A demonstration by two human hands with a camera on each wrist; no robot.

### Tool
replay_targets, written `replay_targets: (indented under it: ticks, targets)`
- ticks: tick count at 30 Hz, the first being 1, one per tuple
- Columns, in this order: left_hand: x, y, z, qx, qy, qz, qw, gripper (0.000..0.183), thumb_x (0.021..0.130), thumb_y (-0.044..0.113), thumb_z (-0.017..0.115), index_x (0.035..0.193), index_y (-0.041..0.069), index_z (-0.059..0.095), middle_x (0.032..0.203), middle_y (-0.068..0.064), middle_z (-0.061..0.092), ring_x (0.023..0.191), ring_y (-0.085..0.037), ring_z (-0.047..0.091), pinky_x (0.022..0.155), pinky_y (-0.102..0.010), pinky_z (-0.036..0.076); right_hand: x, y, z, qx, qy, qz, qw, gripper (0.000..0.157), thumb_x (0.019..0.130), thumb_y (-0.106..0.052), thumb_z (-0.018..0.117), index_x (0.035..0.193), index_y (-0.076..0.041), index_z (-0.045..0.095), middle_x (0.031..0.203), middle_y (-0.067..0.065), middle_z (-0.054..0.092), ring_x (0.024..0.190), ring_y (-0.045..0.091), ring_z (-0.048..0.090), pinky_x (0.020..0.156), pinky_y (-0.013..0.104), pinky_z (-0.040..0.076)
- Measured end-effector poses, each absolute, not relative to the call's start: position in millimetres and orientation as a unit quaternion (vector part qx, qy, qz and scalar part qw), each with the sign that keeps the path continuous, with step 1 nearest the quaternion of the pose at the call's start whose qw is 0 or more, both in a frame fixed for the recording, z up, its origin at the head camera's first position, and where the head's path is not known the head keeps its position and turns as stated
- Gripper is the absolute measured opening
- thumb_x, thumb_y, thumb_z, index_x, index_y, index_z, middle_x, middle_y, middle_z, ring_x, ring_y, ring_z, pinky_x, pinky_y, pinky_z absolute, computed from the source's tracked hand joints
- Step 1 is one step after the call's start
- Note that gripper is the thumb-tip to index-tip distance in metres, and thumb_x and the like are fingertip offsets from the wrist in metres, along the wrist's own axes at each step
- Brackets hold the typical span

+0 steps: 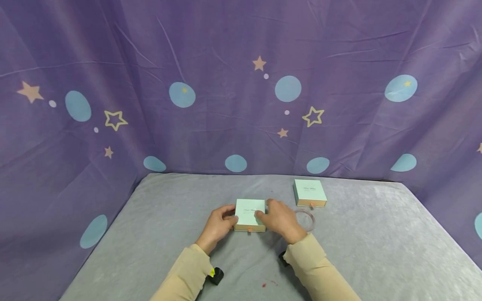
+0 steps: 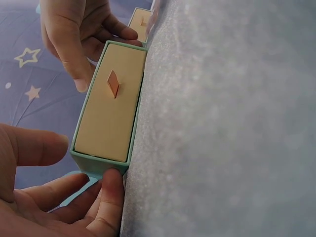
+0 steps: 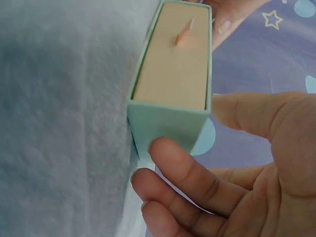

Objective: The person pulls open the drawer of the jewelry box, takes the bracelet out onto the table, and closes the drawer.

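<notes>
A mint-green drawer box (image 1: 248, 209) with a beige front and an orange pull tab (image 2: 113, 84) lies flat on the grey cloth, its drawer pushed in. At its left end is my left hand (image 1: 218, 223); in the left wrist view the fingertips touch that end, while the thumb (image 2: 42, 147) stands off the top face. My right hand (image 1: 280, 217) is at the other end. Its thumb (image 3: 242, 112) lies at the top edge, and its loosely bent fingers (image 3: 182, 170) are close against the end wall.
A second mint-green box (image 1: 310, 191) with an orange tab stands farther back on the right. Between it and my right hand lies a pinkish see-through ring (image 1: 311, 220). Small red bits (image 1: 264, 285) lie near the front. A purple curtain (image 1: 226, 125) closes off the back and left.
</notes>
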State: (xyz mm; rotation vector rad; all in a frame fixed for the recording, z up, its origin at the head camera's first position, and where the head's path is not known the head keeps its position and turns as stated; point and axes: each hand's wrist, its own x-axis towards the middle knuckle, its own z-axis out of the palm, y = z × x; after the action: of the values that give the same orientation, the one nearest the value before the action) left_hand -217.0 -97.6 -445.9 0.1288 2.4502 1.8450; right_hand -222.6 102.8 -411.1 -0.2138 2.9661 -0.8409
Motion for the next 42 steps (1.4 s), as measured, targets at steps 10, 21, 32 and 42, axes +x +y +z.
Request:
replay_targets:
  ticks: [10,21,32,42]
  targets:
    - [-217.0,-100.4,-440.3,0.022,0.801,0.598,0.028,0.042,0.09,0.008,0.062,0.127,-0.008,0.054,0.12,-0.022,0.059,0.09,-0.022,0.061,0.067,-0.034,0.055,-224.2,108.8,-405.9,-0.064,0.958,-0.278,0.016,0.057,0.09,-0.041,0.063,0.126,0.004,0.058,0.12,0.021,0.062,0.104,0.036,0.062,0.082,0.052,0.052]
    - [-218.6,-88.3,-415.9,0.046,0.85,0.525,-0.008,0.041,0.092,0.016,0.064,0.13,0.001,0.056,0.125,-0.015,0.058,0.109,-0.032,0.056,0.085,-0.044,0.052,-223.9,120.2,-406.1,-0.068,0.954,-0.29,-0.006,0.053,0.09,-0.037,0.065,0.123,0.003,0.06,0.107,0.019,0.067,0.087,0.028,0.066,0.075,0.046,0.054]
    - [-223.0,-62.9,-403.0,0.097,0.88,0.461,-0.055,0.038,0.09,0.013,0.066,0.126,0.002,0.061,0.124,-0.016,0.059,0.111,-0.034,0.057,0.092,-0.046,0.049,-228.4,135.9,-396.9,-0.061,0.967,-0.247,-0.021,0.049,0.09,-0.038,0.063,0.122,0.0,0.061,0.086,0.008,0.069,0.065,0.017,0.061,0.053,0.037,0.049]
    - [-225.1,-24.3,-381.3,0.132,0.881,0.453,-0.019,0.038,0.092,0.017,0.064,0.129,0.008,0.059,0.126,-0.01,0.058,0.114,-0.029,0.055,0.091,-0.042,0.049,-229.2,160.9,-386.4,-0.069,0.971,-0.225,-0.043,0.046,0.09,-0.034,0.064,0.117,0.003,0.062,0.081,0.009,0.067,0.062,0.017,0.059,0.052,0.036,0.05]
